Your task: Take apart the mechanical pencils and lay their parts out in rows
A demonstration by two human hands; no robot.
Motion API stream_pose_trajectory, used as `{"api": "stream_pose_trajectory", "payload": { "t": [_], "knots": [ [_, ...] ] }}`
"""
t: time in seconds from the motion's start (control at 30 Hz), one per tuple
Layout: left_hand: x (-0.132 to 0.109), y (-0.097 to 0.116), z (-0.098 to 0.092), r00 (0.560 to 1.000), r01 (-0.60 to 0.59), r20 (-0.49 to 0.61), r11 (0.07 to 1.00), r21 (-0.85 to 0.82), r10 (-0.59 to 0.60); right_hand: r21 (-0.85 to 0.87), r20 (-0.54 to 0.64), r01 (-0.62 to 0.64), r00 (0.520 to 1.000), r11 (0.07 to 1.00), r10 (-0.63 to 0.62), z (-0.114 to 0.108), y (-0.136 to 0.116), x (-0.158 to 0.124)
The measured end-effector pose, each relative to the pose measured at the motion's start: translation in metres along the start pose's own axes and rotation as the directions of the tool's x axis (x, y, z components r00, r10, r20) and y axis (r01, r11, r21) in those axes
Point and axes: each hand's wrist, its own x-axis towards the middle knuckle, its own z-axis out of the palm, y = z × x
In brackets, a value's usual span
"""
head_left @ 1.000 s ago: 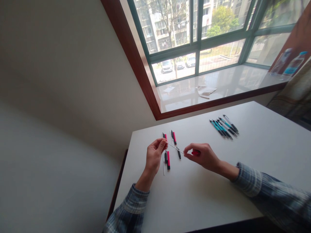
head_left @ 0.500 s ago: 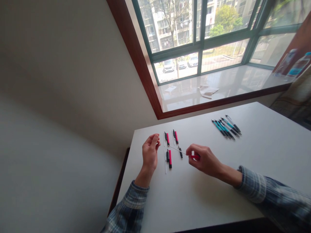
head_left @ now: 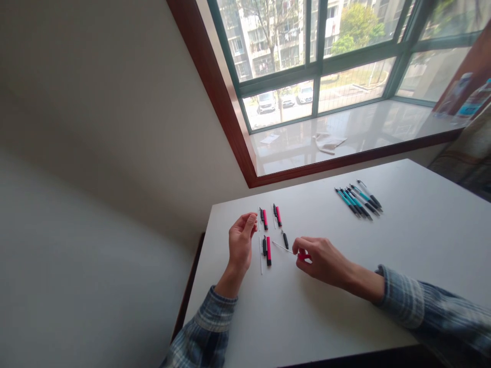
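Observation:
My right hand (head_left: pixel 324 261) is closed round a red pen barrel (head_left: pixel 304 257) and a thin white refill (head_left: pixel 283 247) that sticks out leftward. A black pen tip section (head_left: pixel 285 240) lies on the table just beyond the refill. My left hand (head_left: pixel 241 244) is raised with thumb and fingers pinched together; whatever is between them is too small to make out. Beside it lie sets of pen parts: a red barrel (head_left: pixel 269 250) with a black section (head_left: pixel 264 246) and a white refill (head_left: pixel 261 258), plus two similar sets (head_left: pixel 265 220) (head_left: pixel 279 216) behind.
Several teal and white pens (head_left: pixel 356 202) lie in a group at the far right of the white table (head_left: pixel 345 317). Behind the table is a windowsill (head_left: pixel 291 153) with a crumpled cloth (head_left: pixel 329 143) and plastic bottles (head_left: pixel 473 102). A wall (head_left: pixel 115 179) stands on the left.
My right hand has shifted slightly downward, and the refill's tip has moved down and right, away from my left hand. My left hand has moved slightly right, still pinched.

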Motion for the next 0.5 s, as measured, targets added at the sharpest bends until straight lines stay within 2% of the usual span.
{"api": "stream_pose_trajectory", "payload": {
  "t": [0.2, 0.4, 0.5],
  "knots": [
    [-0.001, -0.002, 0.002, 1.000, -0.005, 0.018, 1.000, 0.022, 0.004, -0.069, 0.145, 0.022, 0.989, 0.997, -0.012, -0.001, -0.003, -0.001],
    [-0.006, -0.004, -0.005, 0.999, -0.018, 0.034, 0.999, 0.047, 0.016, -0.048, 0.257, 0.206, 0.948, 0.977, -0.188, -0.023, 0.005, 0.002],
    [-0.006, -0.003, -0.005, 0.999, -0.018, 0.042, 0.998, 0.060, 0.016, -0.003, 0.304, 0.252, 0.922, 0.968, -0.239, -0.027, 0.007, 0.003]
  ]
}}
